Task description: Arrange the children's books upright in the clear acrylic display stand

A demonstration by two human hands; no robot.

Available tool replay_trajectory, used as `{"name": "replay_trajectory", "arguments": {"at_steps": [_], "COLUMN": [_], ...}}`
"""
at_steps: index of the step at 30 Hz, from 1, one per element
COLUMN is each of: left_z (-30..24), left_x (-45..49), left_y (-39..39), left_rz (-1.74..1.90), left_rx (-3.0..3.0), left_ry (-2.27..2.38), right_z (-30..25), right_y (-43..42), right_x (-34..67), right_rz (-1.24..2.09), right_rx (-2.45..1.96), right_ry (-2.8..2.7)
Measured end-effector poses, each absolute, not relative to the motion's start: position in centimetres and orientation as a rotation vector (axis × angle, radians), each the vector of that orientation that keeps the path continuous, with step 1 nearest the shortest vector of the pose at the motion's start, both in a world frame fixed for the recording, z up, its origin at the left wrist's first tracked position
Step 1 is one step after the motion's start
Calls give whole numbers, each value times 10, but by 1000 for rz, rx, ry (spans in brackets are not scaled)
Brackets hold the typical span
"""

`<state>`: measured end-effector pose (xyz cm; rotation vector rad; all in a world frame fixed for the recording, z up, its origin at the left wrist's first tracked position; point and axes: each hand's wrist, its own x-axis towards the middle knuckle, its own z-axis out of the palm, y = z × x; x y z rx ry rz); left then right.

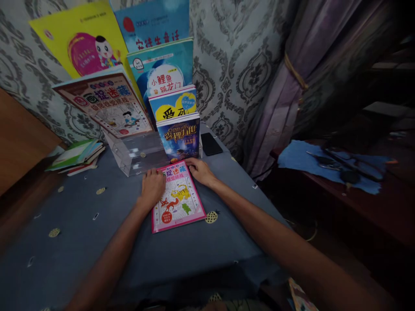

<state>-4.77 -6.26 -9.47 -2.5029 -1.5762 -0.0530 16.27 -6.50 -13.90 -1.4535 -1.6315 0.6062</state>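
Observation:
A pink picture book (pixel 177 203) with a tiger and a fox on its cover lies face up on the cloth-covered table. At its upper left edge, my left hand (pixel 153 188) has its fingers curled over the border. My right hand (pixel 200 172) grips the book's upper right corner, its fingertips partly hidden. Just behind stands a clear acrylic book rack (pixel 125 155) holding several upright books, with a small dark blue book (pixel 180 138) at the front right and a brown-bordered picture book (pixel 112 103) leaning at the left.
A stack of thin books (pixel 78 155) lies left of the rack. Right of it rests a black phone (pixel 211 144). Patterned wallpaper and a tied purple curtain (pixel 275 99) are behind. A blue cloth (pixel 298 160) with glasses on it covers part of a dark red surface.

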Motion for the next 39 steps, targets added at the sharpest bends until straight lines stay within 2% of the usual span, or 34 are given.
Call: {"name": "replay_trajectory", "arguments": {"at_steps": [7, 19, 23, 28, 39], "left_z": [-86, -80, -91, -106, -114], "left_x": [-9, 12, 6, -3, -9], "left_y": [-61, -63, -52, -30, -17], "left_rz": [-195, -246, -420, -836, -1055], "left_rx": [-2733, -2691, -2753, -2983, -3194], "left_ry": [-1594, -1836, -1861, -1999, -2056], "right_z": [-139, -127, -129, -134, -135], "right_y": [-59, -65, -62, -59, -61], "right_x": [167, 160, 158, 162, 168], "right_rz": [724, 887, 894, 780, 678], "right_rx": [-1385, -1180, -1165, -1322, -1461], "right_ry": [-1432, -1245, -1225, -1314, -1356]}}
